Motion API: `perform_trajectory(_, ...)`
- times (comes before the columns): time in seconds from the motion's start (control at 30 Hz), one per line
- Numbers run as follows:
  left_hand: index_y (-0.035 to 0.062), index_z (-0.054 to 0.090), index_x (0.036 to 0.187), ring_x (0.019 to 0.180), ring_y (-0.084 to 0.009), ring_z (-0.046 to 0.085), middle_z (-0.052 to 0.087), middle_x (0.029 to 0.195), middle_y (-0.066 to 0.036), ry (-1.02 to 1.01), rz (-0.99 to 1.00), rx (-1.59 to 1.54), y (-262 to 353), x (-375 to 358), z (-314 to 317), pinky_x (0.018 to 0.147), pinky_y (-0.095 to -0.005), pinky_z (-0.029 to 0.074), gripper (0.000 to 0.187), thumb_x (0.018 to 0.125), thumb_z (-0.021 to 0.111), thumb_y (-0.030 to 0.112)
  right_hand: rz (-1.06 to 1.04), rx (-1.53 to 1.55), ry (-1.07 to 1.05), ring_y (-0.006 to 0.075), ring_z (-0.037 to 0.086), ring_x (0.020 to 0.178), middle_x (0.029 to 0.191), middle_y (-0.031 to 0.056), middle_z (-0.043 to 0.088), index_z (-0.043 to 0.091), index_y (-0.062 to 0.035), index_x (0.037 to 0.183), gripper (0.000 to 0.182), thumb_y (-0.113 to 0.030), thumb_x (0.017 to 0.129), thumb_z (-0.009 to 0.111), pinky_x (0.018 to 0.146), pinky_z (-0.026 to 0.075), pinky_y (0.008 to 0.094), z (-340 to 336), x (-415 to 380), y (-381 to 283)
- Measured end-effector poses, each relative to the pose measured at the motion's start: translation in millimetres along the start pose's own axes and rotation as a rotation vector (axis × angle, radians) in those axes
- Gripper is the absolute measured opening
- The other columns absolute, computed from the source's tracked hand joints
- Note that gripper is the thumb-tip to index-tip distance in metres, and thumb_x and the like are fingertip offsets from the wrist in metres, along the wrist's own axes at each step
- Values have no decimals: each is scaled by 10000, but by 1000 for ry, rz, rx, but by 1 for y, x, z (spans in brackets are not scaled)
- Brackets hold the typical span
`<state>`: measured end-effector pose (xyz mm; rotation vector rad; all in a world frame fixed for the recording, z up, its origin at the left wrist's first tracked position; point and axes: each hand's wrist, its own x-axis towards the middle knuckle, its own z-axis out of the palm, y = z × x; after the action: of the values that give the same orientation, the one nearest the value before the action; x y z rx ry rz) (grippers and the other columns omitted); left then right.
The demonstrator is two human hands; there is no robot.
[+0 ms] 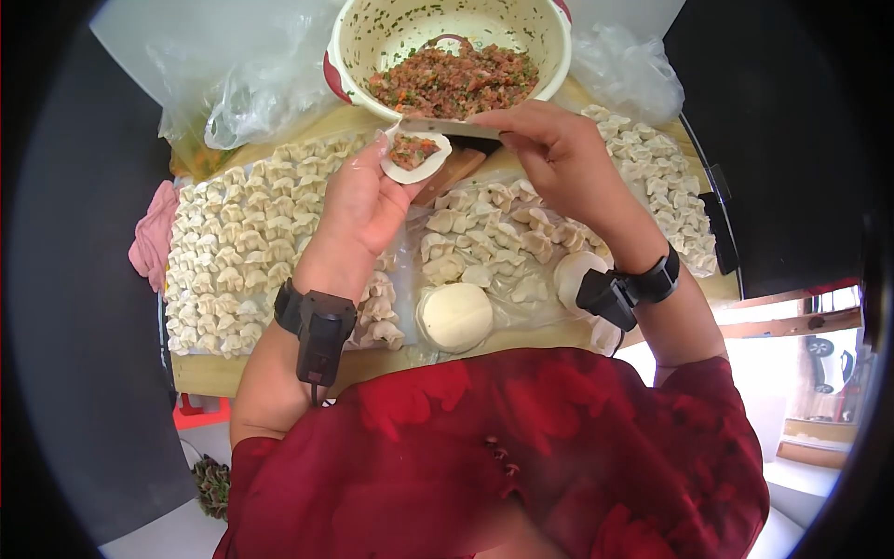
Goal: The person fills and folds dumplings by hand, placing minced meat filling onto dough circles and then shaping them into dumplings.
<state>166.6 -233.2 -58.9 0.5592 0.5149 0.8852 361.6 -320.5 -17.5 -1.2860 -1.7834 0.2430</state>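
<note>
My left hand [363, 200] holds a round white dumpling wrapper [441, 154] by its left edge. A lump of meat filling [412, 151] with green and orange bits lies on the wrapper. My right hand [549, 140] grips a flat, narrow filling spreader [445, 127], whose tip is over the wrapper's upper edge. Just beyond both hands stands a cream bowl [340, 42] with red handles, partly filled with minced filling [456, 82]. Below the hands, folded dumplings [489, 224] lie on clear plastic, close to a smooth ball of dough [454, 317].
Rows of dumplings [237, 252] cover the left of the wooden table [219, 374], and more dumplings [656, 177] line the right. Stacked round wrappers [573, 277] sit beside my right forearm. Plastic bags [251, 93] flank the bowl. A pink cloth [154, 233] hangs at the left edge.
</note>
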Motion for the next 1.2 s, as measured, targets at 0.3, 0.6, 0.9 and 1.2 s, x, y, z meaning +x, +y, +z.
perform_trajectory(0.3,-80,344,1332,1224,-319,488,465,1330,-212,-16,-21,44,7,-1,12,1057,-443,427,395,1012,322,152,3,-89,78,292,626,784,838,131,643,675,-76,1031,314,77,794,539,714,498,345,4,1,14)
perform_trajectory(0.6,-74,325,1347,1232,-324,478,451,1339,-216,-55,-47,-3,8,9,15,1052,-451,432,400,1015,315,147,43,-25,42,289,648,834,917,132,670,678,-76,1034,303,69,798,554,763,509,334,4,9,21)
perform_trajectory(0.9,-78,349,1306,1171,-313,532,488,1288,-213,-66,-42,16,12,17,14,1005,-453,476,369,1015,316,147,-30,-64,-18,282,636,781,858,129,651,685,-82,1034,332,83,781,547,712,504,341,2,16,25)
perform_trajectory(1.2,-78,310,1330,1240,-333,464,432,1348,-218,-48,-24,22,11,32,14,1037,-493,441,379,1017,304,137,-75,-114,86,289,612,795,839,119,637,684,-98,1048,361,83,769,543,728,497,354,11,20,42)
